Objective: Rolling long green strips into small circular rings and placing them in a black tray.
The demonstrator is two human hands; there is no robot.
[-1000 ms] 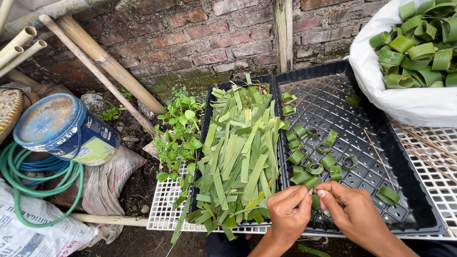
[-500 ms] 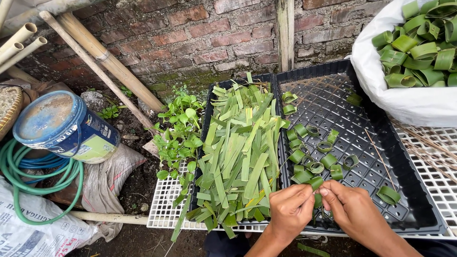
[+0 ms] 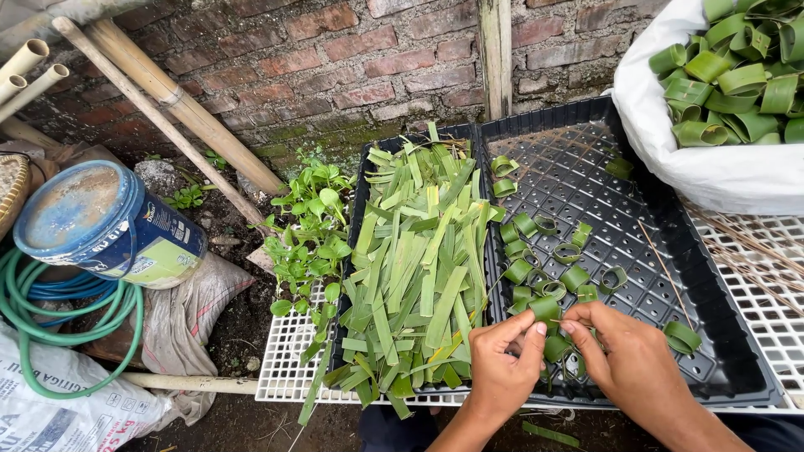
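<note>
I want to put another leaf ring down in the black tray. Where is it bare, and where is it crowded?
Bare mesh of the black tray lies between the scattered leaf rings and the white sack. The pile of leaf strips fills the left half; rings bunch by the left hand and right hand.

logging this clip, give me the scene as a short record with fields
setting: outdoors by a brick wall
left hand: pinches a green leaf ring
right hand: pinches the same ring from the other side
black tray: holds scattered finished rings
leaf strips: piled flat in the neighbouring tray
white sack: full of rings, upper right
left side: blue bucket, green hose
</note>
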